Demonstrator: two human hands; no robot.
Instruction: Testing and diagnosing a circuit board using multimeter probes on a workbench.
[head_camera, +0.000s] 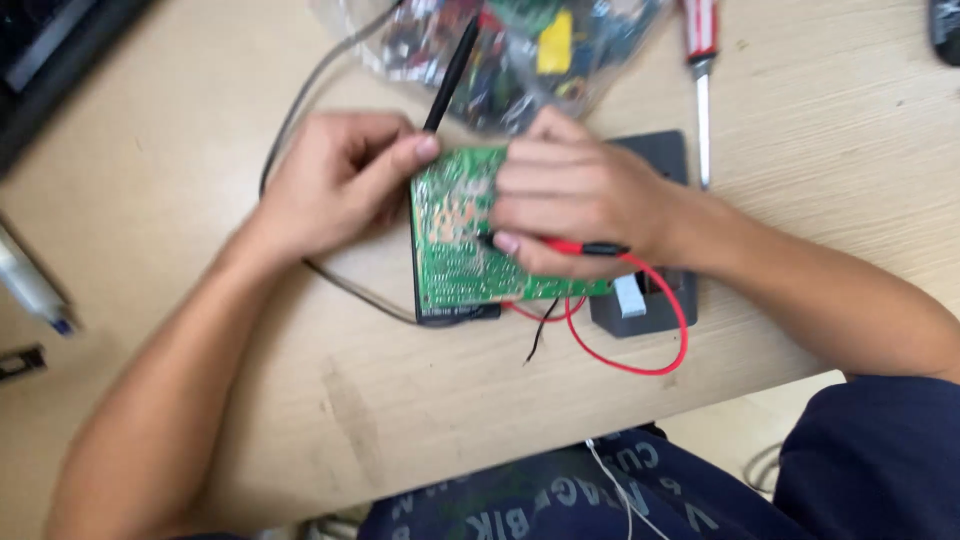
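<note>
From the head view, our left hand (335, 180) pinches the black probe (452, 70) while our right hand (570, 195) grips the red probe (585, 247), both over the green circuit board (450, 250) between them. We judge we're mid-probing; next calls for steady tips. Beyond our hands, a clear bag (500, 50) holds mixed coloured parts.
</note>
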